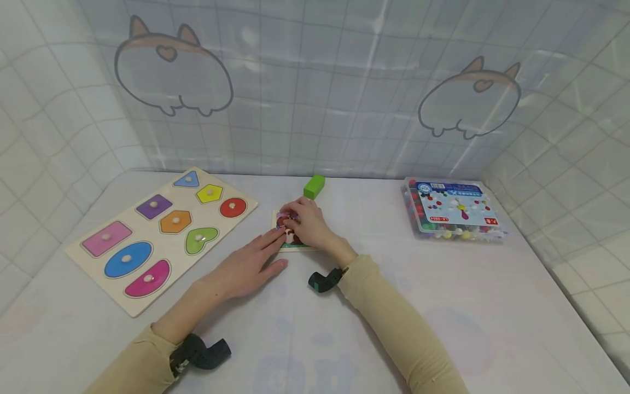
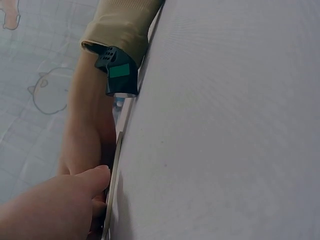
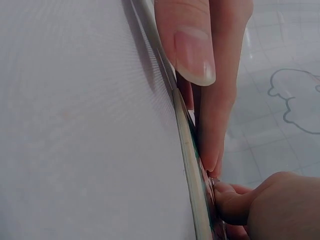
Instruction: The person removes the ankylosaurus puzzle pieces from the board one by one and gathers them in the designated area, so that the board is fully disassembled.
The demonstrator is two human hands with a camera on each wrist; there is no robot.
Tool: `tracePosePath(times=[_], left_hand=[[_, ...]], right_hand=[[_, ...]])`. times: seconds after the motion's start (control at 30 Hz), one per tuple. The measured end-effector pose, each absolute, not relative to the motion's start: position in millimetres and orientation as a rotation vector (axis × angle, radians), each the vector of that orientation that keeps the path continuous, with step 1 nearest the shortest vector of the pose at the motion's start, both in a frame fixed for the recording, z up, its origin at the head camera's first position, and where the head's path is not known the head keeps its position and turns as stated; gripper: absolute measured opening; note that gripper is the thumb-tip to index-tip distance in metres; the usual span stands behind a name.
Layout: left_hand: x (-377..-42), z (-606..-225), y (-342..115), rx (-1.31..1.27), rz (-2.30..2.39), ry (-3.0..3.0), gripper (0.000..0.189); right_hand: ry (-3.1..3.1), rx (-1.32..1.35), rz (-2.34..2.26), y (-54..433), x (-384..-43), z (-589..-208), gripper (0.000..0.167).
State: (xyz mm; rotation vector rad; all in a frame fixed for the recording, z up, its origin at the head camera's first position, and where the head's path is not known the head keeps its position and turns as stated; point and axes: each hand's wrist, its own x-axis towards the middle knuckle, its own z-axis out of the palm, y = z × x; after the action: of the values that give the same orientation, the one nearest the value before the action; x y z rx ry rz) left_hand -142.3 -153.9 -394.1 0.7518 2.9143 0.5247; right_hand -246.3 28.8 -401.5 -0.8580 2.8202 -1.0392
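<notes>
A small picture puzzle with a brown animal and a green lower edge lies flat in the middle of the table; the right hand covers much of it. Over its right part, my right hand bends its fingers and pinches at a puzzle piece, mostly hidden under it. My left hand stretches its fingers across the puzzle's left edge, fingertips resting on the picture. In the right wrist view, the puzzle's thin pale board shows edge-on, with the right thumb against its top face.
A wooden shape board with coloured knobbed pieces lies at the left. Just behind the puzzle is a green block. A clear plastic box of small coloured parts stands at the back right. A patterned curtain hangs behind the table.
</notes>
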Motion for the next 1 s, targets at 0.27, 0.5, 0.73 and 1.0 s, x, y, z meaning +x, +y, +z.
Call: tracePosePath(times=[0.27, 0.5, 0.73, 1.0], left_hand=[[-142.8, -395.5, -154.7, 0.767, 0.535, 2.918, 0.069], [-142.5, -394.9, -155.1, 0.769, 0.530, 2.920, 0.069], [-143.4, -395.6, -154.5, 0.780, 0.519, 2.930, 0.068], [-143.8, -395.1, -154.6, 0.785, 0.514, 2.929, 0.068]], right_hand=[[2.824, -0.866, -1.035, 28.1, -247.1, -402.7, 0.026], [2.834, -0.885, -1.033, 28.4, -245.8, -402.8, 0.026], [2.851, -0.880, -1.039, 28.4, -244.2, -401.6, 0.027], [2.856, -0.866, -1.033, 27.4, -244.0, -401.3, 0.025]])
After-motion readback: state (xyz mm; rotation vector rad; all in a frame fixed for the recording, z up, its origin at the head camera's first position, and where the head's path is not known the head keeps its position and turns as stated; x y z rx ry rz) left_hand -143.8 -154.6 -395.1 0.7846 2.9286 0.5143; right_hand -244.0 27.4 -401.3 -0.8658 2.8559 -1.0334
